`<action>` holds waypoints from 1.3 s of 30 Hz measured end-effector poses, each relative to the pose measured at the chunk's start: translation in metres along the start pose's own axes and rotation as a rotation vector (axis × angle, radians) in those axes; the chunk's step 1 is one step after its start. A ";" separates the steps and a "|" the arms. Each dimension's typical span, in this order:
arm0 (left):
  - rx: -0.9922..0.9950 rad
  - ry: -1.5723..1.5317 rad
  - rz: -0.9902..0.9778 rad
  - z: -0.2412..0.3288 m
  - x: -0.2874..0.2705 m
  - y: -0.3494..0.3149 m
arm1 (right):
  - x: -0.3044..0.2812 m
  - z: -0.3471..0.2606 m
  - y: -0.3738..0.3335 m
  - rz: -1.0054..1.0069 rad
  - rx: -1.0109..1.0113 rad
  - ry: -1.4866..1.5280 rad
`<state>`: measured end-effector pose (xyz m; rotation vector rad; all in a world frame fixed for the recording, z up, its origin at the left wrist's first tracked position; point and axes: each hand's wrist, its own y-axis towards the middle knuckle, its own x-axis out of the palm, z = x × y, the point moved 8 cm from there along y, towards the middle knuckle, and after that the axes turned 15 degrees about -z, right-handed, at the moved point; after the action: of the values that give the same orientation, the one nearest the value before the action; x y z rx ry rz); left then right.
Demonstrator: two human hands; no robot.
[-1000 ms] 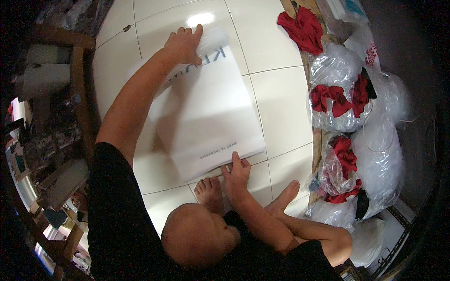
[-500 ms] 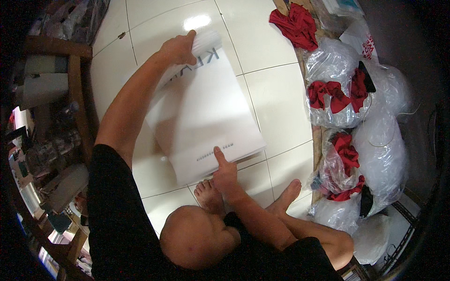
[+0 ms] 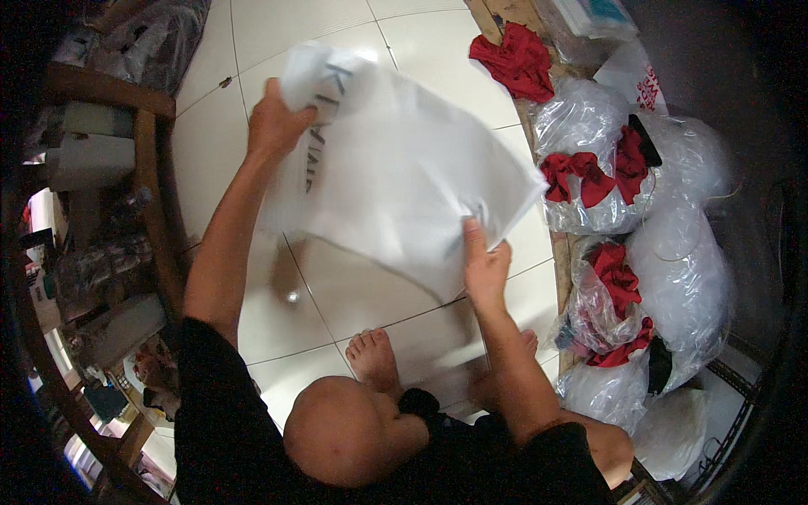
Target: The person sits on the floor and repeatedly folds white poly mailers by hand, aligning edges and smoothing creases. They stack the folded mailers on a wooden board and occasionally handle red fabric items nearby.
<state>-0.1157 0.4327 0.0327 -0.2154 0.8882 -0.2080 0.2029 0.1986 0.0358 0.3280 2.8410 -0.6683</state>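
Observation:
A stack of white, translucent plastic bags [image 3: 387, 160] with dark lettering hangs between my two hands over the tiled floor, blurred by motion. My left hand [image 3: 279, 122] grips its bunched upper left end, the thumb lying across the plastic. At the near right edge my right hand [image 3: 486, 261] pinches the stack, thumb on top and the other fingers mostly hidden behind it. The sheets sag toward me along their near edge, and their far right corner reaches close to the wrapped bundles.
Clear plastic bundles [image 3: 682, 261] lie along the right, with red cloth pieces [image 3: 513, 63] among them on a wooden board [image 3: 497, 17]. A wooden rack [image 3: 151, 194] of assorted items stands at the left. My bare foot [image 3: 373, 360] rests on the tiles [image 3: 295, 353].
The bag stack has turned, its lettered end swinging left and its other end right and away from me. Both hands have kept hold; the right has moved right and up.

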 end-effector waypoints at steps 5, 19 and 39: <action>0.275 -0.254 0.679 0.043 -0.079 -0.118 | -0.026 -0.058 -0.019 0.111 -0.198 0.035; 0.262 -0.732 0.729 0.017 -0.004 -0.144 | -0.016 0.000 -0.006 0.015 -0.170 -0.033; 0.190 -0.618 0.745 -0.002 0.018 -0.161 | -0.023 0.008 -0.005 0.031 -0.222 -0.238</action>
<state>-0.1208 0.2735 0.0616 0.2301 0.2849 0.4512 0.2248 0.1869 0.0366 0.2377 2.6421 -0.3537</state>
